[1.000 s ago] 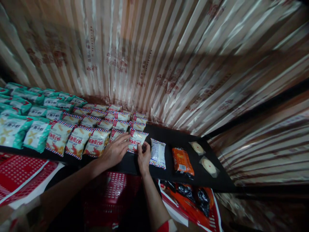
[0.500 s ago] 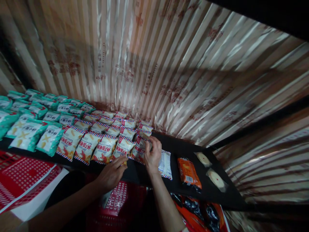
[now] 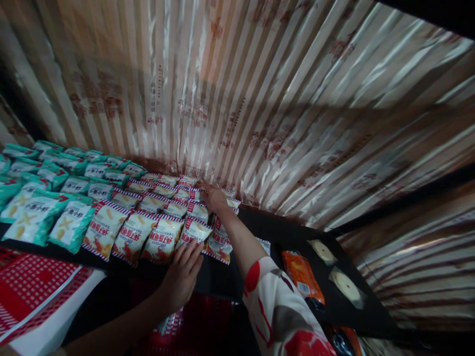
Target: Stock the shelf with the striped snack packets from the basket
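White snack bags with striped edges and red lettering stand in several rows on a black shelf point(image 3: 218, 279). My left hand point(image 3: 183, 274) lies with its fingers stretched out against the lower front of a snack bag point(image 3: 195, 231) in the front row. Farther back, my right hand point(image 3: 216, 199) reaches over the rows, its fingers extended and touching the top of a bag near the wall; the tips are partly hidden. Beneath my right forearm, another striped bag point(image 3: 219, 243) stands at the right end of the front row.
Teal snack bags point(image 3: 35, 217) fill the shelf's left side. To the right lie an orange packet point(image 3: 304, 274) and two round pale items in clear wrap point(image 3: 347, 286). Red baskets point(image 3: 33, 291) sit below the shelf. Striped plastic sheeting point(image 3: 230, 99) hangs behind.
My right hand has moved from the front right bag back and left to the rear rows. My left hand has shifted onto the front of a bag, its fingers now flatter.
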Available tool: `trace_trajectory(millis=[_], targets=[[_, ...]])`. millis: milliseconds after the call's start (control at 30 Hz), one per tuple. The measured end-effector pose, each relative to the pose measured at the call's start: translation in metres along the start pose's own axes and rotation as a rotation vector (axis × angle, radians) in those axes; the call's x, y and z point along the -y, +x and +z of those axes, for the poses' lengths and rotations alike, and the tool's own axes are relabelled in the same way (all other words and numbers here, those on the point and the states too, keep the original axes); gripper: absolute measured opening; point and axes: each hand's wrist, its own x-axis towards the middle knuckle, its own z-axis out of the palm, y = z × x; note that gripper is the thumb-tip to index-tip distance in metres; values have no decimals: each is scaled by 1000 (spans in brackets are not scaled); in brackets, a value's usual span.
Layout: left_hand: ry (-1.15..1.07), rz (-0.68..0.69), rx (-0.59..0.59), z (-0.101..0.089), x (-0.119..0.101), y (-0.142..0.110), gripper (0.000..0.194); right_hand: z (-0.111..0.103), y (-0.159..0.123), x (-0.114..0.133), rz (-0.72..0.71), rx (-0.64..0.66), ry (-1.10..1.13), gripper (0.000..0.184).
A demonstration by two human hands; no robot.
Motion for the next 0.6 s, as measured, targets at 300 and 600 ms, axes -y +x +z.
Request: trace_trajectory(millis=[300, 600], targets=[[127, 55, -25, 13, 9, 6, 41, 3, 12, -5, 14, 76, -66, 39], [130, 58, 31, 13, 12, 9, 41, -1, 17, 0, 75, 76, -124, 28]])
